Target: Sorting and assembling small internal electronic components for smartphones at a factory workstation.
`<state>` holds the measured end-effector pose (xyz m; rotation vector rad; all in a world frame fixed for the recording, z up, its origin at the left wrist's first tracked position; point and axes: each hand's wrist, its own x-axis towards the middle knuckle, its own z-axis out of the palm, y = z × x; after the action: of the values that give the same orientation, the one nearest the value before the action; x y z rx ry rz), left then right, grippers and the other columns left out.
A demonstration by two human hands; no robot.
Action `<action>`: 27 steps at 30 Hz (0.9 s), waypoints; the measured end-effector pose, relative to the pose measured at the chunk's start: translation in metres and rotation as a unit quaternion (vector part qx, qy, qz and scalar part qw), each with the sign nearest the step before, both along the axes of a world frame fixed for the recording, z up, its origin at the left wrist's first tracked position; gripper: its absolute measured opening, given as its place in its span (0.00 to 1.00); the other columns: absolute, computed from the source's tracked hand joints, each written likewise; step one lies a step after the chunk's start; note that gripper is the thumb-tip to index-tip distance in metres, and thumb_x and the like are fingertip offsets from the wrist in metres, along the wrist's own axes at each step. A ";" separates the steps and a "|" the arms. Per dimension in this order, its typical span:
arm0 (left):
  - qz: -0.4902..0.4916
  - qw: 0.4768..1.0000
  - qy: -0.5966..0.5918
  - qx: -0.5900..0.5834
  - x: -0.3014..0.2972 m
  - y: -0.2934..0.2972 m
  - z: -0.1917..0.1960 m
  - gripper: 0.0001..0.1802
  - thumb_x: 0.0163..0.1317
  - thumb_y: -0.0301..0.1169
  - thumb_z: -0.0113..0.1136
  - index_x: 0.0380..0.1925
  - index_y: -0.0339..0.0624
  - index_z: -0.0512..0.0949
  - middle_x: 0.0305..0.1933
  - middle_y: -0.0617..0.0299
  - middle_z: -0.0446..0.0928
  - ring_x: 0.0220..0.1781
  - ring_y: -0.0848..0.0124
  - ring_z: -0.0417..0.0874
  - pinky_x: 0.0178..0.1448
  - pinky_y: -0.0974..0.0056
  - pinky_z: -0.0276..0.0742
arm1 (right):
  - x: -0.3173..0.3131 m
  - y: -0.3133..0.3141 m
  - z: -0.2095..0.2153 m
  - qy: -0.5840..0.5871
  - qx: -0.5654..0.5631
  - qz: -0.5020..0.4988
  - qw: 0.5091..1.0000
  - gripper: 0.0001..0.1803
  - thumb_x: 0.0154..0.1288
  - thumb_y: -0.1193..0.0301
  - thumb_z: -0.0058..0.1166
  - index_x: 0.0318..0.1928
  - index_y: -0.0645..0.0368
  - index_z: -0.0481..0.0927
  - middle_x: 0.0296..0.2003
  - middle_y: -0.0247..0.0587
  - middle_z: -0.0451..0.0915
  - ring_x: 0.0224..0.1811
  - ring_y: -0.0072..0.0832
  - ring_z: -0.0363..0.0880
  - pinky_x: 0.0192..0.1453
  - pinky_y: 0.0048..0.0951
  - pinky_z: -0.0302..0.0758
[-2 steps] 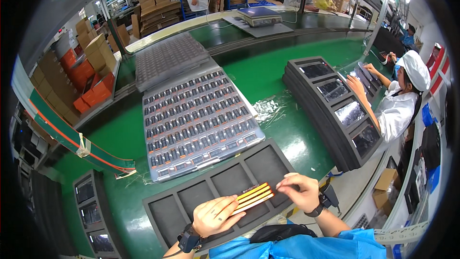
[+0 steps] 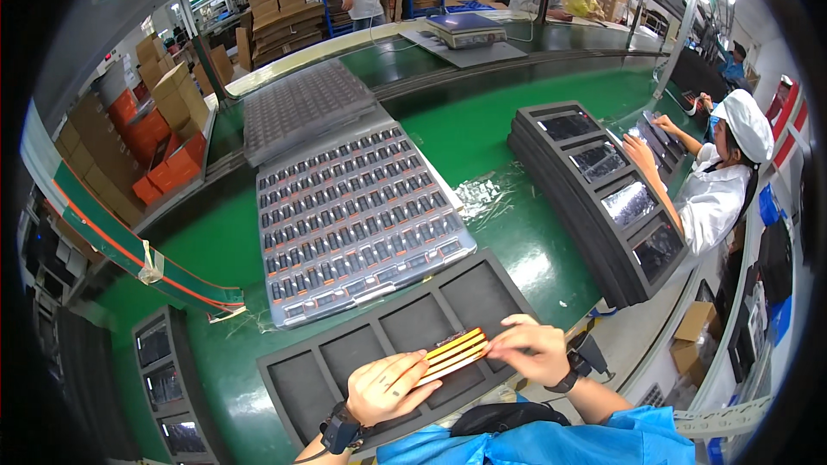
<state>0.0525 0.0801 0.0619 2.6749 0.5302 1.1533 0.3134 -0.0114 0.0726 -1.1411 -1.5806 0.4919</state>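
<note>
My left hand (image 2: 388,387) is closed on the left end of a flat piece with yellow, orange and white stripes (image 2: 457,355). Its fingers lie over the top and the thumb runs along the near edge. At the right end of that piece, my right hand (image 2: 534,353) pinches with thumb and forefinger; what exactly lies between the fingertips is too small to make out. Both hands are above a black foam tray (image 2: 376,320) whose visible compartments hold nothing. Some small dark print or texture shows along the piece's far edge.
Beyond the foam tray lies a clear plastic tray (image 2: 366,288) with rows of small dark parts; another plastic tray (image 2: 306,108) is behind it. Stacked foam trays (image 2: 560,176) with shiny panels stand at right, beside a co-worker (image 2: 715,189). Another foam tray (image 2: 177,327) is at left.
My right hand has moved slightly left, and its fingertips have come to the right end of the striped piece. The left hand stays in place.
</note>
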 end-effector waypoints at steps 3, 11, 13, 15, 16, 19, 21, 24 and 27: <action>-0.005 1.000 -0.002 -0.006 0.001 -0.001 -0.002 0.18 0.45 0.37 0.79 0.35 0.42 0.84 0.42 0.60 0.85 0.39 0.67 0.88 0.40 0.68 0.83 | -0.004 0.005 -0.002 -0.039 0.028 0.031 0.998 0.08 0.58 0.81 0.65 0.39 0.60 0.86 0.38 0.36 0.88 0.39 0.27 0.87 0.61 0.41 0.75; -0.004 1.000 0.007 -0.010 0.000 0.001 0.001 0.18 0.46 0.37 0.79 0.35 0.42 0.84 0.43 0.60 0.85 0.40 0.67 0.88 0.40 0.67 0.84 | 0.004 0.009 -0.002 -0.088 0.033 0.057 0.994 0.09 0.57 0.82 0.64 0.39 0.59 0.85 0.39 0.36 0.88 0.41 0.27 0.87 0.64 0.41 0.72; -0.005 1.000 0.006 -0.011 0.000 0.001 0.001 0.18 0.46 0.37 0.79 0.35 0.42 0.84 0.43 0.60 0.85 0.39 0.66 0.88 0.41 0.67 0.84 | 0.001 0.012 -0.002 -0.084 0.034 0.065 0.994 0.09 0.57 0.82 0.63 0.39 0.58 0.85 0.39 0.35 0.88 0.41 0.27 0.87 0.64 0.41 0.72; -0.004 1.000 0.006 -0.014 0.001 0.003 0.002 0.18 0.46 0.37 0.79 0.34 0.42 0.84 0.43 0.60 0.85 0.39 0.66 0.88 0.41 0.67 0.84 | 0.001 0.014 -0.001 -0.081 0.036 0.073 0.993 0.10 0.57 0.82 0.63 0.39 0.58 0.85 0.38 0.35 0.88 0.41 0.27 0.87 0.64 0.41 0.72; -0.003 1.000 0.006 -0.013 0.001 0.003 0.002 0.18 0.46 0.37 0.79 0.34 0.42 0.84 0.43 0.60 0.85 0.39 0.66 0.88 0.41 0.67 0.84 | 0.002 0.013 0.001 -0.097 0.033 0.067 0.992 0.10 0.57 0.82 0.64 0.39 0.58 0.85 0.38 0.35 0.88 0.41 0.27 0.86 0.64 0.40 0.72; -0.011 1.000 -0.001 -0.013 0.003 0.006 0.003 0.18 0.46 0.37 0.79 0.34 0.41 0.84 0.42 0.59 0.85 0.39 0.66 0.88 0.40 0.67 0.84 | 0.003 0.014 0.005 -0.109 0.027 0.060 0.992 0.10 0.57 0.82 0.64 0.39 0.58 0.85 0.38 0.34 0.88 0.42 0.26 0.86 0.64 0.40 0.72; -0.016 1.000 -0.005 -0.003 0.004 0.004 0.005 0.19 0.45 0.37 0.79 0.35 0.41 0.84 0.41 0.59 0.85 0.38 0.66 0.88 0.38 0.67 0.84 | 0.003 0.011 0.004 -0.110 0.027 0.057 0.992 0.09 0.56 0.82 0.64 0.39 0.58 0.85 0.38 0.34 0.87 0.42 0.27 0.86 0.63 0.39 0.73; -0.001 1.000 -0.011 0.000 0.000 0.000 0.003 0.17 0.48 0.38 0.78 0.34 0.42 0.84 0.40 0.61 0.86 0.39 0.68 0.89 0.40 0.69 0.84 | -0.002 0.013 -0.002 -0.126 0.055 0.074 0.988 0.09 0.56 0.81 0.64 0.38 0.59 0.84 0.39 0.34 0.87 0.43 0.29 0.85 0.60 0.37 0.76; -0.010 0.999 -0.028 0.013 0.001 -0.003 0.013 0.21 0.46 0.36 0.78 0.38 0.39 0.83 0.40 0.54 0.85 0.39 0.61 0.88 0.41 0.63 0.85 | -0.002 0.012 -0.007 -0.093 0.063 0.070 0.991 0.08 0.54 0.80 0.68 0.35 0.60 0.84 0.37 0.37 0.87 0.41 0.31 0.86 0.54 0.35 0.78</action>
<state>0.0540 0.0767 0.0745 2.6532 0.4828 1.2345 0.3114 0.0003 0.0658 -1.0081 -1.8357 0.3802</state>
